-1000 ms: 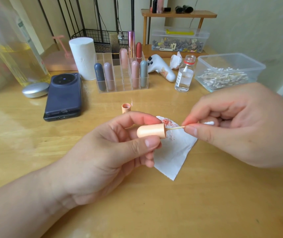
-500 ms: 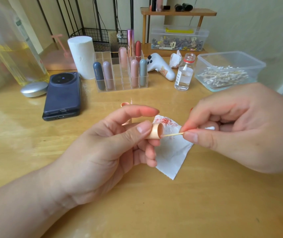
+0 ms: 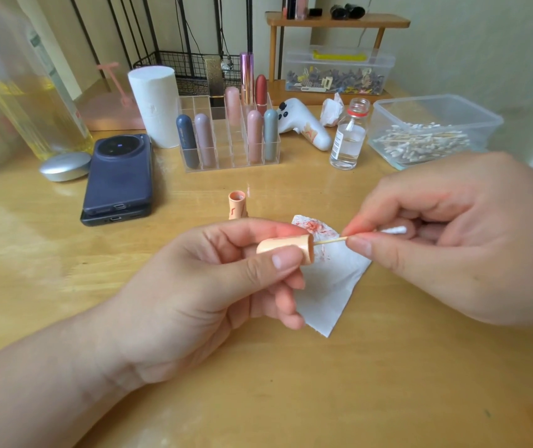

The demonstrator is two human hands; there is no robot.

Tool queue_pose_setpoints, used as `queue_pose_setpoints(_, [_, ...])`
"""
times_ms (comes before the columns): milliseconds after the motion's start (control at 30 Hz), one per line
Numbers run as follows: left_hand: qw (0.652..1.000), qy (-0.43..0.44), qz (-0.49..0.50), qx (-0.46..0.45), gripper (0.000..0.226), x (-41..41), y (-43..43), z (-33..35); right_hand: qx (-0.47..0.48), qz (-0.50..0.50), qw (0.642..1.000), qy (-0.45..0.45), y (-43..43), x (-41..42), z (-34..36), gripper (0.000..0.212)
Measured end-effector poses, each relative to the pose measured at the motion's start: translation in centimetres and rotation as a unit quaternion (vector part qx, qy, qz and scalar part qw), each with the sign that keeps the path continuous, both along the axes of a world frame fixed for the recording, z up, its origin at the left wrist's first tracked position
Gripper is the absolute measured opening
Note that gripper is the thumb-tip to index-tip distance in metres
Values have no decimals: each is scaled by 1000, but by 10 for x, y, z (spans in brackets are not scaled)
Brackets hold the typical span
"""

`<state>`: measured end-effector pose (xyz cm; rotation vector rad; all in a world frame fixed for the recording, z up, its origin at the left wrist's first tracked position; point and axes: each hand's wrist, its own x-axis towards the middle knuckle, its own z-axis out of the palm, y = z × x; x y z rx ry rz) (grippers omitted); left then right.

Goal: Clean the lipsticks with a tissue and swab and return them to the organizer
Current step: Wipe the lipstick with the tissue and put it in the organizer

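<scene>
A smooth peach cylindrical lipstick cap (image 3: 286,248) is pinched between left hand (image 3: 200,295) thumb and fingers. A thin wooden swab (image 3: 355,237), pinched by right hand (image 3: 452,240) fingertips, is inserted into its open end above a stained tissue (image 3: 329,279).

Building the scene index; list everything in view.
peach plastic lipstick cap: 1, peach, left hand
wooden-stick cotton swab: 1, tan-white, right hand, tip in cap
white paper tissue: 1, red-smeared, under hands
open peach lipstick tube: 1, peach, upright behind tissue
clear acrylic organizer: 1, clear, back centre
capped lipsticks: 8, greys, pinks, red, metallic, in organizer
white paper roll: 1, white, left of organizer
dark blue phones: 2, navy, stacked left
small clear glass bottle: 1, clear, right of organizer
white pistol-shaped gadget: 1, white, left of bottle
clear plastic swab tub: 1, clear, far right
left hand: 1, grips cap
right hand: 1, pinches swab
</scene>
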<state>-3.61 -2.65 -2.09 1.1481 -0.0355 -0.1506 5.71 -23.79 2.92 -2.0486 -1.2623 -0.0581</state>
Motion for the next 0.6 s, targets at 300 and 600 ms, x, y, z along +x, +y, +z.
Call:
queue_pose_setpoints(300, [999,-7,-6,-33,32,2,2,-2,-17,-8,998,-67,3,-5,3,5])
queue_pose_setpoints(600, [1000,-7,18,-20,20,0,-3,4,-6,14,999,50,0,-4,-1,3])
